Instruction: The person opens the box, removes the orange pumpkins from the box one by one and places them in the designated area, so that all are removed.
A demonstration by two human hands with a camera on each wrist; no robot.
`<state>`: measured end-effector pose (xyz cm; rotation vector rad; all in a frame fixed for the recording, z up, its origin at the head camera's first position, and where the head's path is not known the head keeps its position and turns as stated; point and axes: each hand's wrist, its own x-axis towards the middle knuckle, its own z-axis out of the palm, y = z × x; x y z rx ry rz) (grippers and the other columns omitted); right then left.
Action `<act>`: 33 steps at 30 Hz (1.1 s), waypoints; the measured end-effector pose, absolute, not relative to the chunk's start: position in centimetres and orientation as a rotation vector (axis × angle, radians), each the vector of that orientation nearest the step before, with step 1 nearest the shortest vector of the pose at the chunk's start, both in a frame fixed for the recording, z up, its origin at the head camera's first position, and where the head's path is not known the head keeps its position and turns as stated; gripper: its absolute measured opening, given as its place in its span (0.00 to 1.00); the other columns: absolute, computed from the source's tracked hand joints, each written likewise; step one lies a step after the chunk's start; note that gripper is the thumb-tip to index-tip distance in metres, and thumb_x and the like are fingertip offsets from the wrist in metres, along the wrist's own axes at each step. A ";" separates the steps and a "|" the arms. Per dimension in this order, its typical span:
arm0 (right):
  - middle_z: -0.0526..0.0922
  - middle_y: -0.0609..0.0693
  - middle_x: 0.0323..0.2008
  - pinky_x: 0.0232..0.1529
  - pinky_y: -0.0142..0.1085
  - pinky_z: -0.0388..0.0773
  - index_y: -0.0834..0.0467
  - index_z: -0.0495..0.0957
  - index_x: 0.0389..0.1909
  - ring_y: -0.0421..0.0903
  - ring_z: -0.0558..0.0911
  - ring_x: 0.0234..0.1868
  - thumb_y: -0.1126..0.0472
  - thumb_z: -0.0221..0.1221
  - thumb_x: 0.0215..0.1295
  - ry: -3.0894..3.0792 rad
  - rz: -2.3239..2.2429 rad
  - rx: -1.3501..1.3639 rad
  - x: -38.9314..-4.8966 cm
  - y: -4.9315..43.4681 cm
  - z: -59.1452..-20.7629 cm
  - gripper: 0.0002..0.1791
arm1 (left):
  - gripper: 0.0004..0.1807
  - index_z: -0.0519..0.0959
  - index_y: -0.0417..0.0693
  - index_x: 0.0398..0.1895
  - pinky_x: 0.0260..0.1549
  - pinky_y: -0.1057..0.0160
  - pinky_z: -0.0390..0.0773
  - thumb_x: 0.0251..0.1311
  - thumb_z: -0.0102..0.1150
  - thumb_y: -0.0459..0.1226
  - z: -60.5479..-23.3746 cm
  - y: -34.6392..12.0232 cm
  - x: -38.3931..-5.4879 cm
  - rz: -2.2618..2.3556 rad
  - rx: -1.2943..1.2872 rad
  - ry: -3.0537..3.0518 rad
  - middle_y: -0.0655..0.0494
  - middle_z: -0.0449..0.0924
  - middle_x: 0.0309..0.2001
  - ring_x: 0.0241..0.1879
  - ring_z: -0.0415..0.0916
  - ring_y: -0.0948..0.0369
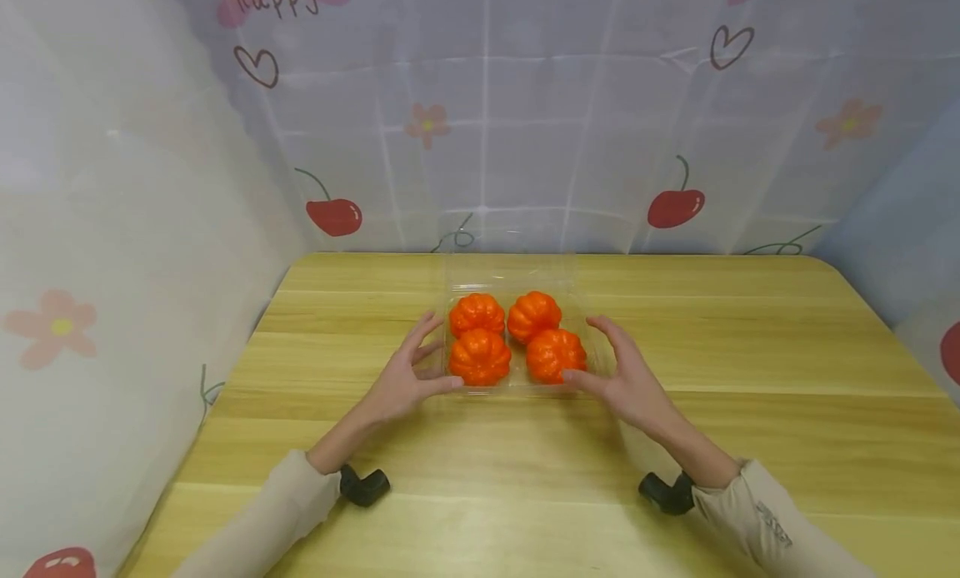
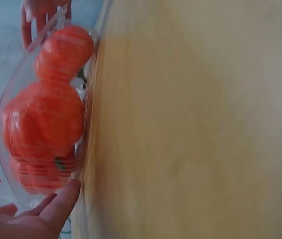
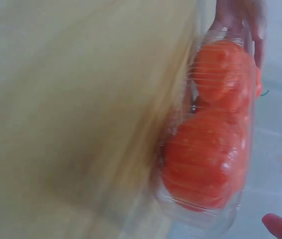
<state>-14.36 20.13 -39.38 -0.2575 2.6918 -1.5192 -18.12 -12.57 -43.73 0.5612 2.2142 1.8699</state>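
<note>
A clear plastic box (image 1: 517,388) sits on the table with several orange toy pumpkins (image 1: 480,357) in it. Its transparent lid (image 1: 510,271) stands raised at the back. At the box's left side is my left hand (image 1: 397,385), fingers spread and thumb by the front corner; in the left wrist view its fingertips (image 2: 67,196) touch the lower end of the box. My right hand (image 1: 637,391) flanks the right side, thumb reaching over the front right pumpkin (image 1: 556,353) in the head view. The right wrist view shows its fingertips (image 3: 278,225) apart from the box wall.
The pale wooden table (image 1: 750,461) extends to both sides and toward me. Behind it hangs a patterned curtain (image 1: 555,145), with another white sheet (image 1: 135,228) along the left. A dark wrist-worn piece (image 1: 364,486) shows at the left cuff, and a similar one (image 1: 666,493) at the right.
</note>
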 end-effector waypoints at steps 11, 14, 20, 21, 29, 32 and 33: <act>0.58 0.61 0.72 0.69 0.60 0.53 0.64 0.57 0.72 0.60 0.56 0.72 0.56 0.70 0.59 2.689 -1.520 -0.459 -16.4 18.5 -37.6 0.45 | 0.50 0.57 0.44 0.76 0.57 0.53 0.74 0.51 0.75 0.33 -43.8 -12.8 -19.8 1.828 0.627 2.121 0.57 0.36 0.79 0.71 0.56 0.42; 0.59 0.63 0.72 0.68 0.60 0.56 0.65 0.58 0.72 0.61 0.57 0.71 0.55 0.70 0.59 2.691 -1.487 -0.467 -16.8 18.0 -37.5 0.46 | 0.50 0.56 0.43 0.76 0.58 0.52 0.73 0.52 0.75 0.33 -43.8 -12.8 -19.9 1.813 0.620 2.110 0.59 0.34 0.79 0.71 0.55 0.42; 0.62 0.61 0.70 0.67 0.59 0.59 0.64 0.59 0.72 0.60 0.61 0.70 0.52 0.71 0.57 2.708 -1.434 -0.454 -17.4 17.0 -37.6 0.47 | 0.51 0.55 0.44 0.76 0.60 0.51 0.71 0.52 0.74 0.32 -44.0 -12.7 -19.9 1.811 0.605 2.105 0.59 0.34 0.79 0.71 0.56 0.43; 0.63 0.61 0.70 0.68 0.59 0.58 0.65 0.59 0.72 0.60 0.61 0.70 0.52 0.72 0.56 2.710 -1.432 -0.452 -17.4 16.9 -37.6 0.47 | 0.50 0.55 0.44 0.76 0.60 0.51 0.71 0.52 0.75 0.33 -44.0 -12.7 -19.9 1.812 0.602 2.104 0.59 0.34 0.79 0.70 0.56 0.43; 0.67 0.65 0.66 0.66 0.59 0.62 0.69 0.63 0.67 0.63 0.66 0.66 0.58 0.72 0.55 2.768 -1.344 -0.467 -17.4 16.3 -38.2 0.43 | 0.48 0.58 0.42 0.74 0.59 0.52 0.72 0.51 0.75 0.34 -44.2 -12.8 -20.0 1.825 0.600 2.093 0.59 0.34 0.79 0.70 0.56 0.43; 0.68 0.66 0.64 0.65 0.59 0.64 0.70 0.65 0.66 0.64 0.68 0.64 0.58 0.72 0.54 2.798 -1.278 -0.480 -17.3 16.1 -38.4 0.42 | 0.47 0.58 0.42 0.74 0.59 0.52 0.73 0.52 0.75 0.33 -44.2 -12.8 -20.0 1.829 0.594 2.090 0.59 0.34 0.78 0.70 0.57 0.43; 0.69 0.66 0.64 0.64 0.58 0.64 0.70 0.65 0.66 0.64 0.68 0.63 0.58 0.72 0.54 2.807 -1.257 -0.485 -17.3 16.1 -38.4 0.42 | 0.47 0.59 0.42 0.73 0.59 0.52 0.73 0.52 0.75 0.33 -44.2 -12.9 -20.0 1.831 0.589 2.091 0.60 0.35 0.78 0.70 0.58 0.43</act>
